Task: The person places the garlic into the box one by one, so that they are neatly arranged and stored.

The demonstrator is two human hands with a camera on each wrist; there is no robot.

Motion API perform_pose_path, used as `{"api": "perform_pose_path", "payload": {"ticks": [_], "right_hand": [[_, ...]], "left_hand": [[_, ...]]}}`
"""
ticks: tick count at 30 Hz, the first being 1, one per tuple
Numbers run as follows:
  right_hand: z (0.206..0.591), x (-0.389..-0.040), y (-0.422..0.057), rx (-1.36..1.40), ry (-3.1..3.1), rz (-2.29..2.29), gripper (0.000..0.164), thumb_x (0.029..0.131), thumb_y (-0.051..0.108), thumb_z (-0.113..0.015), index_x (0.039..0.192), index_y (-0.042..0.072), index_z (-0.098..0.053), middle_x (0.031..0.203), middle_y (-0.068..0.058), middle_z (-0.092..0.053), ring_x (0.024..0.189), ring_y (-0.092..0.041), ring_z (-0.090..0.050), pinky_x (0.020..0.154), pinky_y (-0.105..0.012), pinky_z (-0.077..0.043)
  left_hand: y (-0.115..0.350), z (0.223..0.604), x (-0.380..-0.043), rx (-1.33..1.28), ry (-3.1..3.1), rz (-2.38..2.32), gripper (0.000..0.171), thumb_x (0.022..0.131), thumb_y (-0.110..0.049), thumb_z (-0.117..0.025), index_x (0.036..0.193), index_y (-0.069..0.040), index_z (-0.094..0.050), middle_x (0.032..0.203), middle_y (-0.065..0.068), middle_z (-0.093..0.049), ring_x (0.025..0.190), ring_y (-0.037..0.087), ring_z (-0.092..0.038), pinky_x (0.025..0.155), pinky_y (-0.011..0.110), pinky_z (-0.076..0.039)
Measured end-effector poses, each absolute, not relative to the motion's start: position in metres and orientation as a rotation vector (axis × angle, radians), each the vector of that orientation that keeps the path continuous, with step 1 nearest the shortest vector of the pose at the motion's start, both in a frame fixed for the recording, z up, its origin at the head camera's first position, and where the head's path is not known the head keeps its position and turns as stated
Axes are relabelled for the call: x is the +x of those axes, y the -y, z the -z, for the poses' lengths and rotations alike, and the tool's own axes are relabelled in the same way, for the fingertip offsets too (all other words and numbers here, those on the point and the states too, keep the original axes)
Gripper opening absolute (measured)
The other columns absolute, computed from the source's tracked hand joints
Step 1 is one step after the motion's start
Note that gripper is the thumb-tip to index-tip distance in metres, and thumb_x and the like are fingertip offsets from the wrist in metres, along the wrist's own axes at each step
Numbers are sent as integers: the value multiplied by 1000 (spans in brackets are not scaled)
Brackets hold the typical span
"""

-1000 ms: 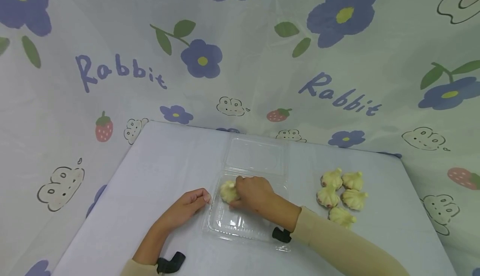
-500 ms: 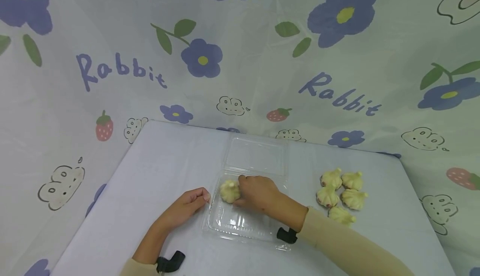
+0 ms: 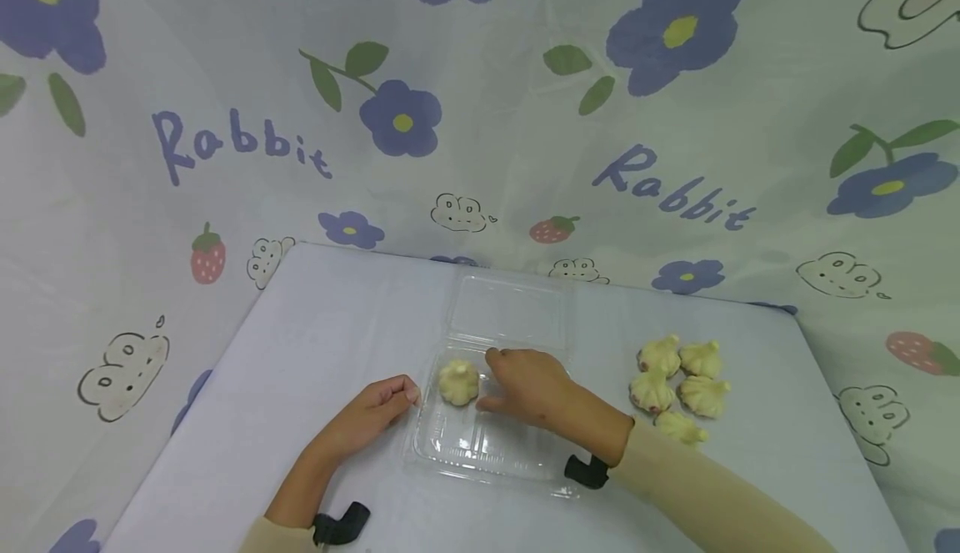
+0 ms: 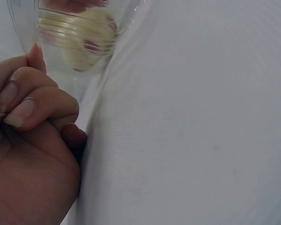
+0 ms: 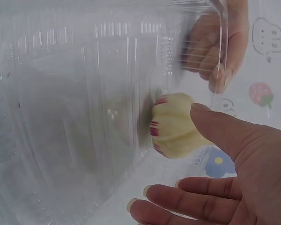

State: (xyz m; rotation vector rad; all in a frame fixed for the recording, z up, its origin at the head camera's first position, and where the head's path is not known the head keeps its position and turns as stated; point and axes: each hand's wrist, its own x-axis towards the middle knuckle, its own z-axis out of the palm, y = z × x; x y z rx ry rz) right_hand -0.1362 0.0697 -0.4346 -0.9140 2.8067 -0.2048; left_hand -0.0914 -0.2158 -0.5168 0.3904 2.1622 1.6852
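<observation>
A pale yellow garlic bulb with purple streaks sits at the left of the clear plastic box, toward its hinge side. My right hand is over the box, just right of this bulb, with thumb and fingers spread apart and nothing held. In the right wrist view the thumb overlaps the bulb's edge; the head view shows a small gap. My left hand holds the box's left rim between thumb and index finger, its other fingers curled, as the left wrist view shows.
The box's lid lies folded back toward the far table edge. Several more garlic bulbs are grouped on the white table to the right. A printed curtain hangs behind the table.
My right hand has let go of the garlic bulb and drawn back to the right, its fingers opening. The bulb stays in the box. My left hand has not moved.
</observation>
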Motion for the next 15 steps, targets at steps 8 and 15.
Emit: {"api": "perform_pose_path", "payload": {"ticks": [8, 15], "right_hand": [[429, -134, -78, -925, -2801, 214, 52, 87, 52, -83, 111, 9, -66, 81, 4, -62, 66, -13, -54, 53, -32, -45], [425, -133, -87, -886, -2813, 244, 54, 89, 51, -81, 119, 8, -68, 91, 2, -68, 72, -13, -58, 58, -32, -48]], "left_hand": [[216, 518, -91, 389, -2147, -1703, 24, 112, -18, -50, 106, 0, -64, 68, -4, -38, 61, 7, -36, 56, 26, -34], [216, 519, -91, 380, -2148, -1710, 24, 112, -19, -51, 106, 0, -64, 68, -4, -38, 60, 7, -35, 54, 25, -32]]}}
